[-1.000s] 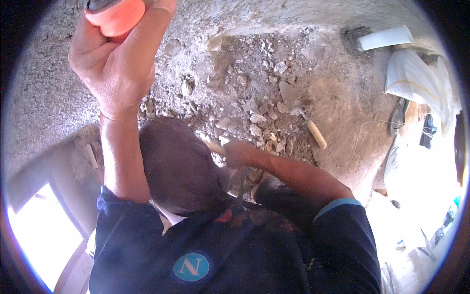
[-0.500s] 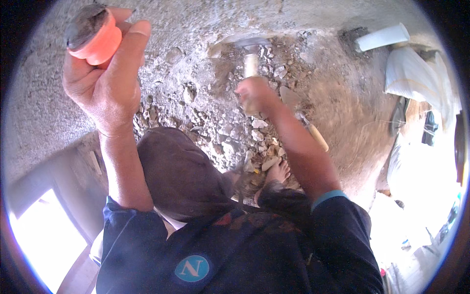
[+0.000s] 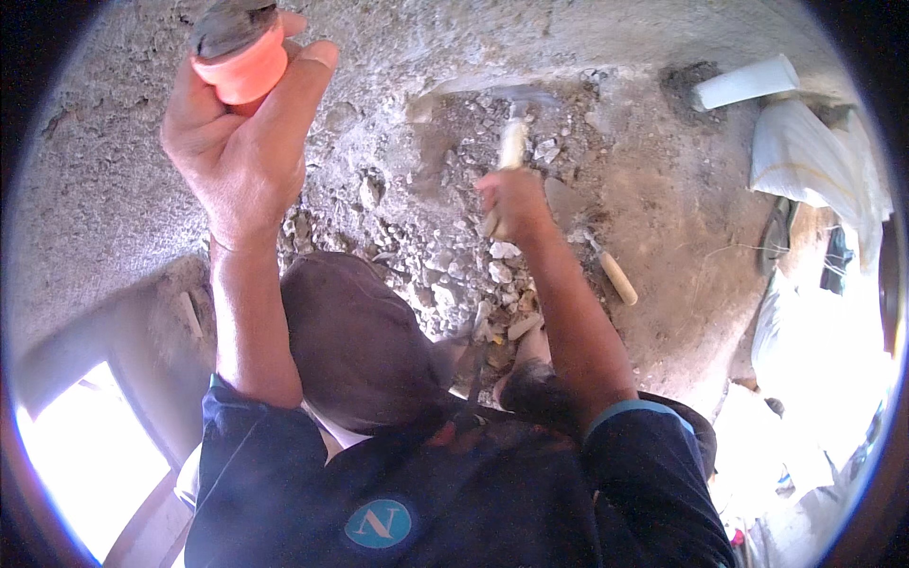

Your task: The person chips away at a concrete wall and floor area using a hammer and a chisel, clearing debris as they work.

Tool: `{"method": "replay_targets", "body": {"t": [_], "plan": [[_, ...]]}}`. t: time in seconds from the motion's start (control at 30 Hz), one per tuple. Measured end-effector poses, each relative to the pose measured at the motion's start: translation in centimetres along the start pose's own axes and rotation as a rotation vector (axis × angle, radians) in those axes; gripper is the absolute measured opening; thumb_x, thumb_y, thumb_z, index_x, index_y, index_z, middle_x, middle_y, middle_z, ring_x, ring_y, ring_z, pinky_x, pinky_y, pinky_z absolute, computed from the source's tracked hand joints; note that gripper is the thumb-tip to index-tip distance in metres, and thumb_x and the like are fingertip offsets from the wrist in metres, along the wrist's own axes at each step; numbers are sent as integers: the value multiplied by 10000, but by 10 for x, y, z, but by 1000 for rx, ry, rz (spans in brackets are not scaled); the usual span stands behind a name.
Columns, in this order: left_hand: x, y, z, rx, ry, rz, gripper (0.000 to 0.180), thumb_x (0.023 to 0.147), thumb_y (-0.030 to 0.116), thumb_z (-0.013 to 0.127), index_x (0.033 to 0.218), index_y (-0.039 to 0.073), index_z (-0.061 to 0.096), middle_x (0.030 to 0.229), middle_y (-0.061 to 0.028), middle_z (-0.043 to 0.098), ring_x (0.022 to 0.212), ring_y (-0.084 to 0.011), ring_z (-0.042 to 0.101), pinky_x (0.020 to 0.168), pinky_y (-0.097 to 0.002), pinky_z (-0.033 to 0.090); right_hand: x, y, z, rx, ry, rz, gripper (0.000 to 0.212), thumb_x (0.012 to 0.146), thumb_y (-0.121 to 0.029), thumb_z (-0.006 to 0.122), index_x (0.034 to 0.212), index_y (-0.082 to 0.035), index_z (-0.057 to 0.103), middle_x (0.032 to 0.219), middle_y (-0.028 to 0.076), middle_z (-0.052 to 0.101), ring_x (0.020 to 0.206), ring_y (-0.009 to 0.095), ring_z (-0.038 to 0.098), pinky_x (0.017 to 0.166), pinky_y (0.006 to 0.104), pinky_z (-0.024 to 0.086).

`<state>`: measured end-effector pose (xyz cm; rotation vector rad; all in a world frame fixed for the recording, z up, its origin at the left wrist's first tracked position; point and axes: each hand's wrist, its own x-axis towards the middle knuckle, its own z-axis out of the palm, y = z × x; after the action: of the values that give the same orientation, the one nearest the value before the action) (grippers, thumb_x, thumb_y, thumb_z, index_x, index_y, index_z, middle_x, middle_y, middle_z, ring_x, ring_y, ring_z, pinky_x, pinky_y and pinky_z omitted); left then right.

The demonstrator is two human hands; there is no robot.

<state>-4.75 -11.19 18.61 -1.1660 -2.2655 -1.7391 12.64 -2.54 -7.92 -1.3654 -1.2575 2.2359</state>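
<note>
Raised at the upper left, my left hand [image 3: 241, 151] is closed around a chisel's orange hand guard [image 3: 244, 74]. Its worn dark top faces up, while the shaft is hidden behind my fingers. My right hand [image 3: 516, 204], also closed, grips a hammer [image 3: 512, 147] by its pale wooden handle. The hammer's metal head is blurred, over broken stone near the base of the rough wall. To the right of my right forearm lies a trowel [image 3: 617, 278] with a wooden handle, on the dirt floor.
Stone rubble [image 3: 440, 260] spreads between the wall [image 3: 114, 170] and my feet. A white tube [image 3: 748, 81] lies at the upper right, above a white woven sack [image 3: 800, 156]. Farther down the right side is a brightly lit heap of white material. A bright opening [image 3: 90, 464] shows lower left.
My left hand and the orange guard have shifted right and slightly up in the picture. My right hand and the hammer sit a little farther right and lower. Both grips stay closed.
</note>
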Motion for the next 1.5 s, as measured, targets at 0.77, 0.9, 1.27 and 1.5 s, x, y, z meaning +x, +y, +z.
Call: {"method": "replay_targets", "body": {"t": [0.77,0.9,1.27,1.5], "plan": [[-3,-11,-14,-44,-75,17,214,761,29,739,954,38,646,804,11,639,718,-38,557,638,-194,454,16,-55,-48,527,477,-69,49,848,-50,561,828,-6,551,601,21,514,488,141,528,428,293,455],[0,-12,-9,-110,-77,48,201,762,17,734,941,34,646,797,13,636,700,-33,550,624,-187,447,27,10,22,186,433,-22,46,843,-63,558,814,-27,562,614,22,528,499,146,537,426,288,452],[-5,-4,-15,-90,-61,34,206,759,11,737,938,39,639,786,12,628,699,-39,545,622,-186,440,19,-45,-39,395,347,43,116,861,-112,559,878,-7,606,707,65,586,561,160,553,486,282,466],[1,-8,9,-94,-77,95,219,756,40,743,950,38,642,803,11,633,737,-49,563,660,-210,463,-15,72,87,-698,-229,-101,203,869,-154,522,792,-5,636,659,63,617,590,173,605,497,308,479]]}}
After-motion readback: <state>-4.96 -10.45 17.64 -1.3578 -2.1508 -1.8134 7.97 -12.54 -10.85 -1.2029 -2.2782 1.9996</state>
